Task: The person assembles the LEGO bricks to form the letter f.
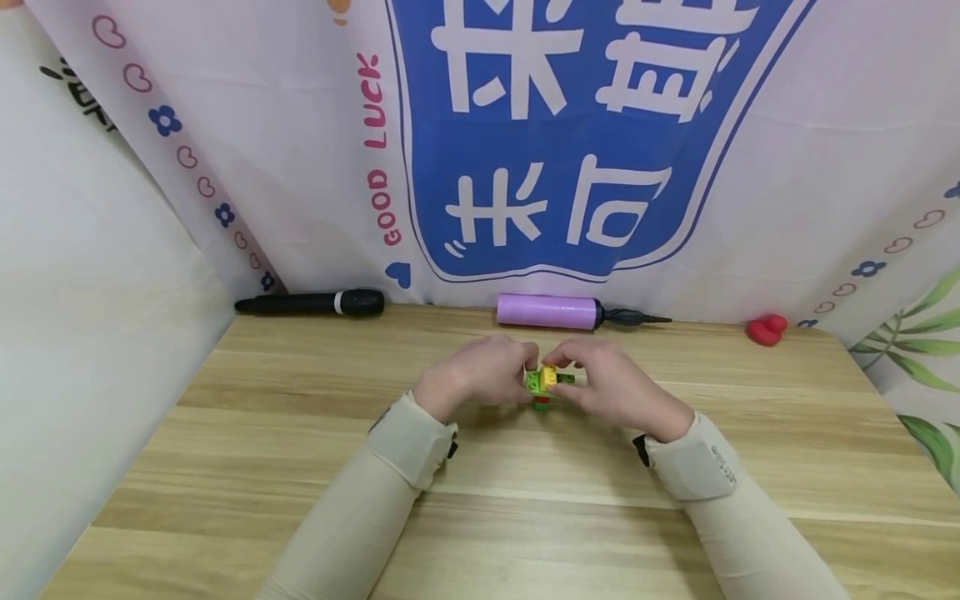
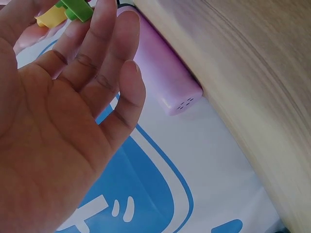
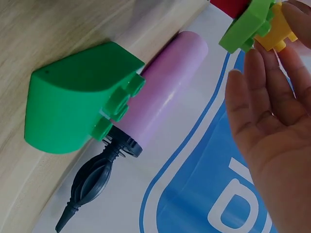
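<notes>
Now, towards the wooden table's (image 1: 487,517) far side, the left hand (image 1: 483,372) grips a light-green brick (image 3: 248,26); the right hand (image 1: 618,387) pinches a yellow brick (image 1: 549,377) against its studs; a dark-green block (image 3: 80,99) is nearby.

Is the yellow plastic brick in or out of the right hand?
In: the right wrist view shows the right hand pinching the yellow brick between thumb and fingers.

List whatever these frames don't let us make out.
Right wrist: red brick, cut off by top edge.
Right wrist: yellow brick, partly behind right hand.
Left wrist: light-green brick, cut off by top edge.
Head: lettering on right cuff, too small to read.
</notes>
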Demonstrator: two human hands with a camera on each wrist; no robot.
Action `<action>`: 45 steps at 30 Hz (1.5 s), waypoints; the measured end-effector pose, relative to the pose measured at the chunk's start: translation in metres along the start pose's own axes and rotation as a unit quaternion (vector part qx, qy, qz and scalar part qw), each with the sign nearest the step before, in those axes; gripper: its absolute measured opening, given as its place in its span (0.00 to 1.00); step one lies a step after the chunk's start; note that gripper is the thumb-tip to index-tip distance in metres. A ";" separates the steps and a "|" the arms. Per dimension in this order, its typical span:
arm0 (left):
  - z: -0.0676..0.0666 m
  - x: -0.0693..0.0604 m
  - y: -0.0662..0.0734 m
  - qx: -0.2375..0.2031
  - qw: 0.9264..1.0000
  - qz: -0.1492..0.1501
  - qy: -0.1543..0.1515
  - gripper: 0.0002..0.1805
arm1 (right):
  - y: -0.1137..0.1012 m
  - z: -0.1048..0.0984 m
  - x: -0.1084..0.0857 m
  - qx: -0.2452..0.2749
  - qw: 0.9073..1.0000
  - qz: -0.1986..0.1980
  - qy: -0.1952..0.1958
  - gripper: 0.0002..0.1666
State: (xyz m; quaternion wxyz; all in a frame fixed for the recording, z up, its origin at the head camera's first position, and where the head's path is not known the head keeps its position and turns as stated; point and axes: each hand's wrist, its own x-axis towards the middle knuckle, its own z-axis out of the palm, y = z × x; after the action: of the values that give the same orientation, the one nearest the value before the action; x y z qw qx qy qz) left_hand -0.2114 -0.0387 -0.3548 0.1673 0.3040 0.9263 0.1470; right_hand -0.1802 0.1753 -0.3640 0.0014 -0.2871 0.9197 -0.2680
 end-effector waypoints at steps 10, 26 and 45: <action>0.000 0.000 -0.001 -0.001 1.000 0.002 0.000 0.16 | 0.000 0.002 0.000 -0.011 0.999 -0.030 0.009 0.16; 0.001 0.000 0.000 0.006 1.000 0.005 0.002 0.17 | 0.009 0.004 0.000 0.009 0.999 -0.032 0.011 0.13; 0.000 0.000 -0.001 -0.003 1.000 0.005 -0.002 0.15 | 0.017 0.012 0.003 0.072 0.996 -0.042 0.025 0.14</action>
State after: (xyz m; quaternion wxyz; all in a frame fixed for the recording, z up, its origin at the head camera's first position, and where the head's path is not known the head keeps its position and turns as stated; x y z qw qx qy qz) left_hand -0.2120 -0.0393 -0.3554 0.1690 0.3085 0.9240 0.1497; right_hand -0.1893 0.1794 -0.3820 -0.0124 -0.3174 0.8851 -0.3401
